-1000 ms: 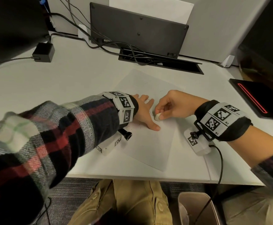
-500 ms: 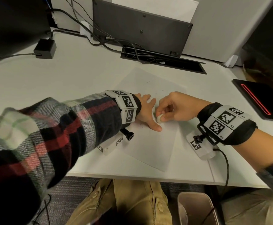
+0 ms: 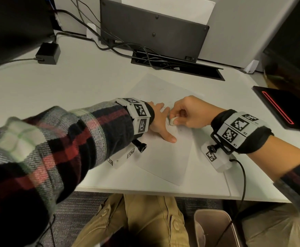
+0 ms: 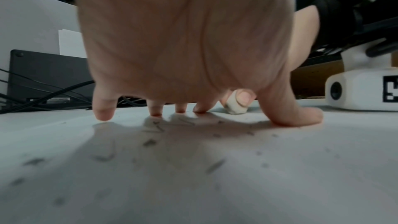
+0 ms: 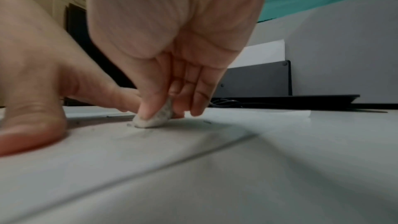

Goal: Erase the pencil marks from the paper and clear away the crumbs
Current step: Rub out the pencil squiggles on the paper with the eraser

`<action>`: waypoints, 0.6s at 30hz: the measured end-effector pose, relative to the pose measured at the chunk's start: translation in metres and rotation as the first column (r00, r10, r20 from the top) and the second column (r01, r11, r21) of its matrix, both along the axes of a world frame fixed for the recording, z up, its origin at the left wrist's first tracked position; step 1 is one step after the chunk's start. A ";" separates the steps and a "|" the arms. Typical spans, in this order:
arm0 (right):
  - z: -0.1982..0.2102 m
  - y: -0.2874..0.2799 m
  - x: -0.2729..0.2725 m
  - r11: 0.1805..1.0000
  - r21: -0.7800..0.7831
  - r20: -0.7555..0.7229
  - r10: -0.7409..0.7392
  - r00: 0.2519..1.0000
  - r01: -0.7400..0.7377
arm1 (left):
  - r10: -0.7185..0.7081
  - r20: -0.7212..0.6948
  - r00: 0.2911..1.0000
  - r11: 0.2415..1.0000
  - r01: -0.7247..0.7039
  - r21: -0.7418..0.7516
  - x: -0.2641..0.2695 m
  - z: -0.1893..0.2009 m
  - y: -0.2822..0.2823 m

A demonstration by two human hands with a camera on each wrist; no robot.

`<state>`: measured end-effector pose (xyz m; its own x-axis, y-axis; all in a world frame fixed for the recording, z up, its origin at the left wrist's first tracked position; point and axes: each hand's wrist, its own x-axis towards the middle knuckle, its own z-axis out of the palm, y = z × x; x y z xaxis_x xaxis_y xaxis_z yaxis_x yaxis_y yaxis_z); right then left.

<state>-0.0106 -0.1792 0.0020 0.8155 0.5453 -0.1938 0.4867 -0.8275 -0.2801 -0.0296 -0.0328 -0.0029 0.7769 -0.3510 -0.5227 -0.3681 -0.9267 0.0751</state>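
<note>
A white sheet of paper [image 3: 165, 157] lies on the desk in front of me. My left hand [image 3: 160, 122] presses flat on it with fingers spread, thumb [image 3: 169, 138] toward me. My right hand [image 3: 186, 113] pinches a small grey-white eraser [image 3: 172, 121] and holds it down on the paper just right of the left fingers. The right wrist view shows the eraser [image 5: 154, 117] touching the sheet under thumb and fingertips. In the left wrist view, dark eraser crumbs [image 4: 150, 142] are scattered over the paper [image 4: 280, 168], and the eraser [image 4: 235, 106] sits behind the palm.
A dark monitor base [image 3: 152, 31] and a cable tray [image 3: 177, 66] with wires stand behind the paper. A black power adapter [image 3: 47, 53] sits far left. A black device with a red line [image 3: 284, 107] lies at the right. A waste bin [image 3: 215, 229] stands under the desk edge.
My right hand with the eraser has shifted slightly over the paper beside the left fingers. The left hand stays pressed on the sheet.
</note>
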 end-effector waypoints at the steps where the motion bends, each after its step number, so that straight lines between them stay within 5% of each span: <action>1: 0.000 -0.001 -0.001 1.000 0.002 -0.016 0.001 1.000 -0.001 | 0.001 -0.001 1.000 1.000 -0.001 0.000 0.000 0.000 0.000; 5: 0.004 -0.009 -0.013 0.998 0.063 -0.205 0.027 0.978 -0.014 | 0.003 -0.006 1.000 1.000 -0.003 0.011 0.002 -0.001 0.000; 11: 0.001 -0.011 -0.006 0.982 0.144 -0.006 -0.122 0.992 0.122 | -0.013 0.014 1.000 1.000 0.013 -0.001 0.007 -0.003 0.000; 18: 0.001 -0.011 -0.006 0.990 0.076 -0.036 -0.118 0.992 0.121 | 0.013 0.019 1.000 1.000 -0.013 0.013 0.010 -0.007 -0.004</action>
